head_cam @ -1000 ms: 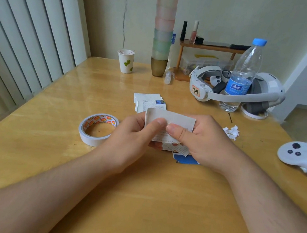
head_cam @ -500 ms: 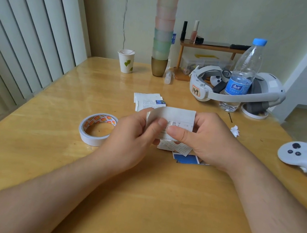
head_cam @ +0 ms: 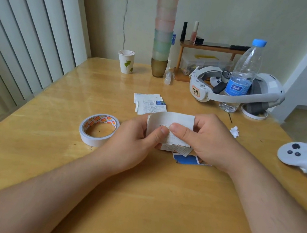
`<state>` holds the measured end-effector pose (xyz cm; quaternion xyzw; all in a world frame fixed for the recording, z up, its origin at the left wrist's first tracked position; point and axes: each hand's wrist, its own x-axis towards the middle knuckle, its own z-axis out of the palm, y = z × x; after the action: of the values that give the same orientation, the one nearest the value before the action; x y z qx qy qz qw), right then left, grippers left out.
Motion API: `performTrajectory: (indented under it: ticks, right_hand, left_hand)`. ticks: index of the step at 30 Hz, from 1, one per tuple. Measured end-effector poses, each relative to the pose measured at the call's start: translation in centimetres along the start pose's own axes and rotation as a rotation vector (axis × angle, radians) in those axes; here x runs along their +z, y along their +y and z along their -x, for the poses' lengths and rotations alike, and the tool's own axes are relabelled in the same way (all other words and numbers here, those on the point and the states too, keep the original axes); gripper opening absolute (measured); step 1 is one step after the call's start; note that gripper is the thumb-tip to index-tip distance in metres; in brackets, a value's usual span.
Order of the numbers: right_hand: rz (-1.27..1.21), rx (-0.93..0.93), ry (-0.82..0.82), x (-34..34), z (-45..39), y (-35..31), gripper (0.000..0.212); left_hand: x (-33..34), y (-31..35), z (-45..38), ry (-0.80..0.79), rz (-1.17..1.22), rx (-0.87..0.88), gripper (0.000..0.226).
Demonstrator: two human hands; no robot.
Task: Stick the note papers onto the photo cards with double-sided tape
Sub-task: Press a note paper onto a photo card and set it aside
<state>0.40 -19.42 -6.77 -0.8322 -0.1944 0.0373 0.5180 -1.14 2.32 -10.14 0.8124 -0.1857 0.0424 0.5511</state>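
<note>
We hold one note (head_cam: 177,120) between both hands, above the table (head_cam: 46,151). The left hand (head_cam: 131,142) pinches its left edge and the right hand (head_cam: 210,141) pinches its right side; both thumbs lie on the face turned to us, their tips almost touching in the middle of the sheet. The fingers behind the note are hidden.

The note is thin paper, very light and soft. Its top edge already bends a little, so we judge that it will curl or crease easily, and a torn lower edge shows that it rips without much force. It is better to take it by the side edges, with flat thumbs (not with the nails), and to keep skin away from any sticky strip; whether tape is already on it, we cannot tell.

Just under the grip lie more papers and a card (head_cam: 188,159) with a blue face, partly covered by the right hand. Left of the grip, near the left hand, lies the tape roll (head_cam: 99,129). Behind the grip, a small pile of printed notes (head_cam: 150,104) waits.
</note>
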Motion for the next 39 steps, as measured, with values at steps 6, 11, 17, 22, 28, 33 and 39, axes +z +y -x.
performTrajectory:
  ticks: [6, 11, 17, 22, 28, 33, 39]
  right_hand:
    - [0.137, -0.121, 0.059, 0.7, -0.5, 0.4, 0.026]
    - [0.092, -0.027, 0.030, 0.6, -0.5, 0.7, 0.022]
    - [0.035, -0.016, 0.062, 0.8, -0.3, 0.4, 0.018]
    - [0.021, -0.016, 0.107, 1.2, -0.5, 0.1, 0.012]
    - [0.052, 0.026, 0.216, 1.2, -1.0, 0.5, 0.011]
    - [-0.005, 0.051, 0.277, 2.1, -1.1, 0.6, 0.012]
    - [-0.109, 0.067, 0.437, 2.8, -2.9, -0.1, 0.008]
  left_hand:
    - [-0.1, 0.5, -0.2, -0.028, 0.018, -0.003, 0.021]
    - [-0.3, 0.4, -0.2, 0.006, -0.003, -0.002, 0.016]
    - [-0.4, 0.5, -0.2, 0.043, -0.020, 0.007, 0.034]
    - [-0.4, -0.3, -0.7, 0.049, 0.070, -0.039, 0.032]
    - [-0.5, 0.2, -1.0, 0.147, 0.063, -0.036, 0.015]
    - [-0.9, 0.8, -1.6, 0.246, 0.134, -0.064, 0.018]
    - [-3.1, 0.5, -2.3, 0.344, -0.002, -0.074, 0.027]
